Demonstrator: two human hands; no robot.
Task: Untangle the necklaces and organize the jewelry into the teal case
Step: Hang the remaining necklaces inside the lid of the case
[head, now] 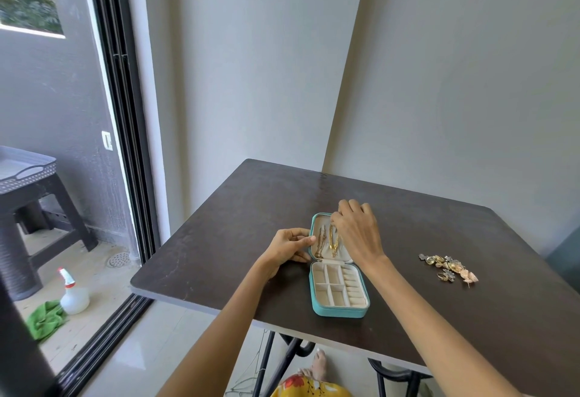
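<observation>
I can read no text, label, brand, number or sign anywhere; teal case point(340, 310) shows plain walls and bare cream lining, no logo or print I can make out; spray bottle point(72, 294) on the floor well left of the case carries no legible label; white wall switch point(107, 140) far up-left of the case too small to show any marking.
</observation>
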